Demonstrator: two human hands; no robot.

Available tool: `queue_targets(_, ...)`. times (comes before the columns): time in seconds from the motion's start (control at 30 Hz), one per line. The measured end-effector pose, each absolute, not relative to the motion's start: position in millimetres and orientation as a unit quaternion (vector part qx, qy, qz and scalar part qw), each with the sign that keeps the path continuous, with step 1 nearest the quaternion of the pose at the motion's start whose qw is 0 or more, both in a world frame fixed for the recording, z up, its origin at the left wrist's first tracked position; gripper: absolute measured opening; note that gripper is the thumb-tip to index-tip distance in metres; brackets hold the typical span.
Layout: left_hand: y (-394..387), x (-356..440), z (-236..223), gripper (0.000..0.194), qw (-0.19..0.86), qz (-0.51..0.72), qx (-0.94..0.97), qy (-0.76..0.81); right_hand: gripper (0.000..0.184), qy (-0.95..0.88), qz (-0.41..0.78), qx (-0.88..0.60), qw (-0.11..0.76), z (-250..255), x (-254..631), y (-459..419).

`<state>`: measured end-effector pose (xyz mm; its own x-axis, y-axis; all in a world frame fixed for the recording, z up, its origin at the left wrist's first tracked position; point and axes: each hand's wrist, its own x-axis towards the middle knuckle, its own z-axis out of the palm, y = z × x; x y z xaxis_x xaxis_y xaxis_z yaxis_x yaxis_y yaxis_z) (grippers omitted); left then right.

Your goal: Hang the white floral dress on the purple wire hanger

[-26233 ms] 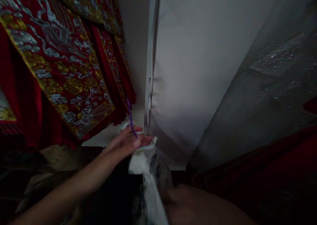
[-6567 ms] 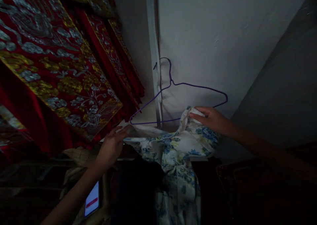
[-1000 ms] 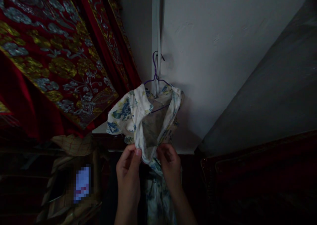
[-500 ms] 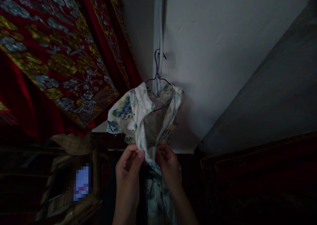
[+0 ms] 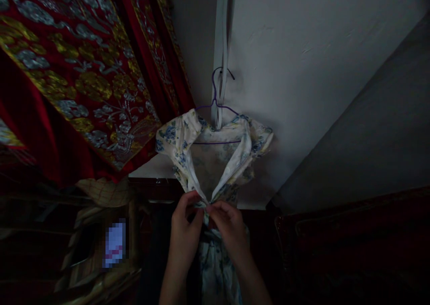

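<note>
Pinching the white, blue-flowered cloth garment at its V-neck, left hand and right hand might yank it off that thin purple hanger by tugging too hard.

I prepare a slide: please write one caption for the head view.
Left hand and right hand hold the front opening of a floral garment on a purple hanger.
</note>
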<state>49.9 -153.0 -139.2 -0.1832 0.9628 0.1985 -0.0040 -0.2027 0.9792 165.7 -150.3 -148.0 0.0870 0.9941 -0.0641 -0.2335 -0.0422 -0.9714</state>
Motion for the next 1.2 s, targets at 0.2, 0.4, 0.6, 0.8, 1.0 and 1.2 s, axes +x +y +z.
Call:
queue_targets(0.2, -151.9, 60.5, -145.0, 0.017, 0.374, 0.508, 0.604, 0.487, 0.035, -0.386, 0.582, -0.456, 0.551, -141.8, 172.1, -152.1)
queue_targets(0.4, -148.7, 71.6, -156.7, 0.011, 0.351, 0.526, 0.615, 0.471, 0.035, -0.377, 0.57, -0.469, 0.559, -136.2, 177.5, -150.4)
queue_targets(0.6, -143.8, 83.4, -194.0, 0.014, 0.282, 0.468, 0.67, 0.503, 0.027, -0.395, 0.487, -0.436, 0.646, -63.4, 197.5, -79.3)
queue_targets(0.8, -127.9, 91.2, -199.7, 0.016, 0.264, 0.386, 0.732, 0.496, 0.024, -0.462, 0.447, -0.393, 0.657, -1.5, 202.7, -34.9)
queue_targets(1.0, -92.2, 71.1, -128.6, 0.034, 0.303, 0.44, 0.73, 0.427, 0.023, -0.488, 0.433, -0.382, 0.654, -23.4, 195.8, -56.4)
queue_targets(1.2, -52.2, 67.7, -16.9, 0.035, 0.155, 0.608, 0.711, 0.319, 0.023, -0.543, 0.383, -0.373, 0.648, -15.2, 201.0, -63.0)
